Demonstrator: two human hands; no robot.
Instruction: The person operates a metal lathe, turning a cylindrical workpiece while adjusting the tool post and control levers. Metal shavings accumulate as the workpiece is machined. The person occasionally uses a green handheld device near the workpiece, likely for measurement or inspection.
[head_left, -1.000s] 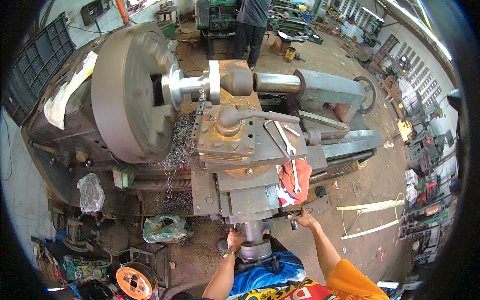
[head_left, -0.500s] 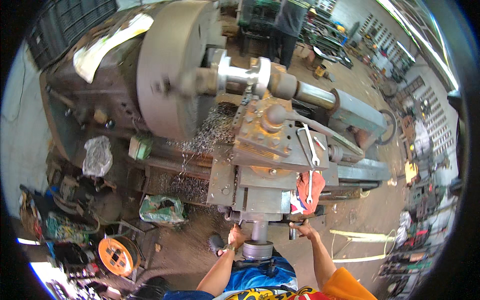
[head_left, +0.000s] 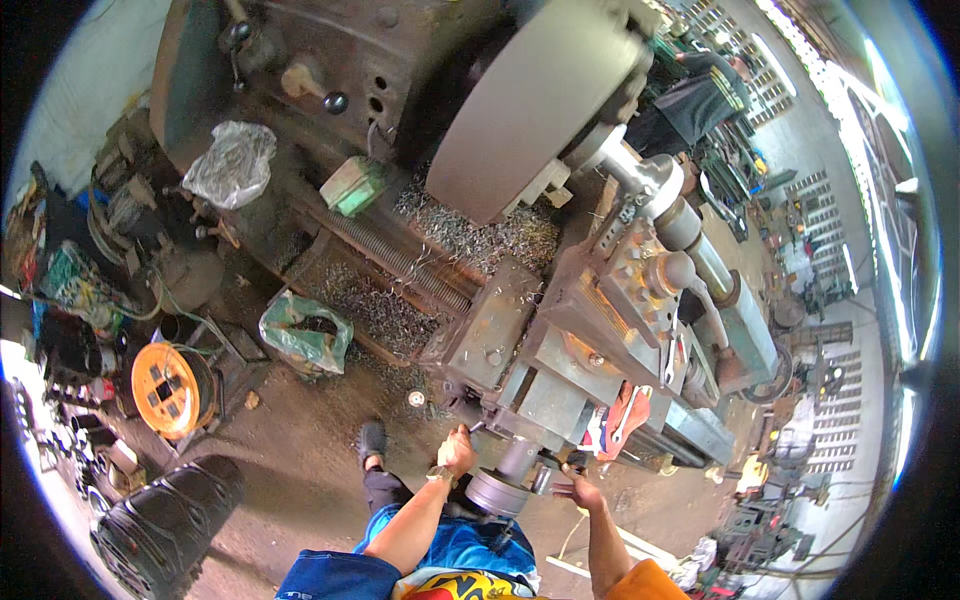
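Observation:
My left hand (head_left: 457, 452) is closed round a small lever (head_left: 476, 428) at the front of the lathe carriage (head_left: 492, 345). Just right of the round graduated collar (head_left: 497, 492), my right hand (head_left: 581, 489) has its thumb and fingers apart. Its fingertips are beside a short metal crank handle (head_left: 543, 480); whether they touch it I cannot tell. Above the carriage, the tool post (head_left: 640, 275) stands close to a shiny metal shaft (head_left: 628, 168). That shaft runs from the big chuck (head_left: 540, 110) to the tailstock (head_left: 748, 335).
Metal chips (head_left: 480, 235) lie under the chuck. A wrench (head_left: 672, 358) and a red cloth (head_left: 628, 415) rest on the slide. Left are a green bag (head_left: 305, 335), an orange cable reel (head_left: 165, 390) and a black drum (head_left: 170, 520). Another person (head_left: 695, 100) stands behind the lathe.
My view has swung left and tilted, so the lathe appears turned and further right. My left hand stays on the lever. My right hand's fingers look looser beside the crank handle.

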